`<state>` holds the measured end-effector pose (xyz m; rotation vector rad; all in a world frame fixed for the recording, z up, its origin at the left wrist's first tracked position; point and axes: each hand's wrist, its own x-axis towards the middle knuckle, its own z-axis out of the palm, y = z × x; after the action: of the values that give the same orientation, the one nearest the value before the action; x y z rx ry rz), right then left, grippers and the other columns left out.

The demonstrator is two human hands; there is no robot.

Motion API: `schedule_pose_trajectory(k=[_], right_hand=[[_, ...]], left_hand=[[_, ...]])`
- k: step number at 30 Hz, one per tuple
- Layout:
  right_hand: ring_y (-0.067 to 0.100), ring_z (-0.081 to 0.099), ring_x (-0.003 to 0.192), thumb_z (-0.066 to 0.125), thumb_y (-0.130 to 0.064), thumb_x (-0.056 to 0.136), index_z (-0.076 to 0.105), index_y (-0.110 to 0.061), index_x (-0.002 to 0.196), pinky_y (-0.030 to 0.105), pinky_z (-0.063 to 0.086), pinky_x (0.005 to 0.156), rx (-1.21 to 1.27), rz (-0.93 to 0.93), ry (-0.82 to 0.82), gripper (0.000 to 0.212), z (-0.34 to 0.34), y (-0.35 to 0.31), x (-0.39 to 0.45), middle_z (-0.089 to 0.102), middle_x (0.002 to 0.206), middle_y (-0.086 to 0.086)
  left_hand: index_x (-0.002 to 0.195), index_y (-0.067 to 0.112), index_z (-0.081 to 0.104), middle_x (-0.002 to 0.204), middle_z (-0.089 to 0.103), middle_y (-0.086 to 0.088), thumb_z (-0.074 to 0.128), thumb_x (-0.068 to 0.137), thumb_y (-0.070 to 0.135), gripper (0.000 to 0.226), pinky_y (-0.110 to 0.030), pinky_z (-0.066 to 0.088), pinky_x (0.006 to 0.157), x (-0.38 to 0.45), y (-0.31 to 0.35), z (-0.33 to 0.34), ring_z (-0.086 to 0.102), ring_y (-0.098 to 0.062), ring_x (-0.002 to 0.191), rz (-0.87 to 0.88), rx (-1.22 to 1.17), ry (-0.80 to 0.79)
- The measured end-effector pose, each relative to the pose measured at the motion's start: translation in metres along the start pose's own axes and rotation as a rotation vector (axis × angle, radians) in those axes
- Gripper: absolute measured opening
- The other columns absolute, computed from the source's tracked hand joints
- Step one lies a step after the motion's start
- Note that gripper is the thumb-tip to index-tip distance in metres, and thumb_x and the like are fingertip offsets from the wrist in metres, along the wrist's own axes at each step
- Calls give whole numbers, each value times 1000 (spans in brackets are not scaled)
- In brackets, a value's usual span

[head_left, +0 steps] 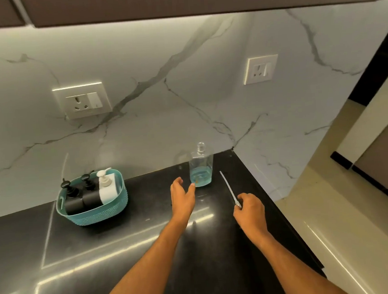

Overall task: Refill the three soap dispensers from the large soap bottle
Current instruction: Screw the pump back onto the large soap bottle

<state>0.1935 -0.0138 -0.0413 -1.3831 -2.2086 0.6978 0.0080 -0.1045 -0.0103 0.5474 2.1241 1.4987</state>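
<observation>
Both bare forearms reach forward. The left hand (182, 195) is held with fingers straight and spread, thumb apart, holding nothing. The right hand (249, 208) has its fingers curled, its grip pinching a thin white tube (229, 188).

Glossy black stone counter (126, 245), clear plastic bottle (201, 167), woven-look teal plastic basket (94, 215)

Both forearms are bare, with no sleeves in sight. The left hand (182, 195) and right hand (251, 209) wear no gloves, rings or watches.
</observation>
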Motion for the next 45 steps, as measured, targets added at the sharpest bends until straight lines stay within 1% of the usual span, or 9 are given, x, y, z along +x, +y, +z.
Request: schedule_pose_trajectory(k=[4, 9, 14, 16, 22, 24, 28, 33, 45], right_hand=[[16, 63, 89, 79, -13, 86, 69, -13, 108, 31, 61, 75, -27, 12, -53, 24, -2, 15, -1, 54, 92, -7], [17, 60, 95, 78, -22, 86, 64, -14, 107, 31, 56, 82, -90, 37, -120, 27, 7, 29, 3, 60, 100, 0], [16, 61, 96, 78, -22, 86, 63, -15, 109, 30, 57, 82, -77, 46, -130, 28, 16, 39, 9, 58, 102, 0], [15, 61, 93, 78, -21, 85, 62, -17, 105, 28, 57, 79, -50, 56, -118, 26, 18, 41, 13, 57, 98, -3], [6, 59, 85, 81, -18, 80, 55, -28, 102, 13, 43, 74, 155, 98, 35, 37, 11, 32, 28, 56, 94, -13], [3, 61, 84, 81, -17, 80, 54, -30, 99, 11, 46, 70, 231, 92, 96, 36, 5, 24, 36, 58, 93, -14], [6, 66, 89, 81, -14, 82, 60, -24, 103, 19, 59, 76, 365, 43, 203, 32, -7, 3, 51, 64, 98, -8], [6, 63, 92, 83, -12, 81, 63, -17, 109, 3, 49, 75, 415, -39, 324, 35, -22, -26, 61, 62, 106, -2], [8, 69, 87, 85, -10, 79, 70, -12, 105, 14, 57, 74, 574, -227, 455, 30, -65, -100, 56, 71, 98, -1]], left_hand=[[158, 8, 30, 162, 34, -9, 65, 102, 26, 69, -37, 34, 120, 14, 11, 18, 38, -24, 149, 24, 43, -28], [158, 4, 27, 162, 32, -14, 72, 97, 24, 79, -42, 31, 125, 39, 22, 30, 34, -28, 151, 60, 75, -20], [151, 6, 37, 151, 43, -13, 81, 90, 20, 77, -32, 37, 117, 61, 27, 36, 45, -26, 141, 106, 101, 7], [148, 7, 39, 148, 46, -12, 84, 86, 18, 77, -39, 41, 119, 68, 28, 38, 48, -26, 139, 118, 88, 2], [144, 12, 45, 144, 56, -8, 90, 79, 16, 80, -49, 47, 114, 84, 30, 40, 55, -25, 133, 140, 55, -52], [141, 14, 48, 140, 59, -5, 91, 78, 15, 76, -49, 49, 112, 86, 30, 39, 57, -24, 130, 139, 30, -79], [130, 19, 54, 130, 63, 1, 93, 75, 16, 67, -47, 52, 108, 87, 28, 39, 60, -20, 123, 161, 18, -58], [123, 23, 55, 124, 63, 6, 94, 73, 17, 64, -42, 54, 105, 84, 26, 36, 60, -15, 117, 198, 14, -33], [120, 20, 59, 120, 67, 4, 95, 71, 16, 62, -38, 57, 99, 51, 21, -2, 66, -16, 112, 239, -73, 29]])
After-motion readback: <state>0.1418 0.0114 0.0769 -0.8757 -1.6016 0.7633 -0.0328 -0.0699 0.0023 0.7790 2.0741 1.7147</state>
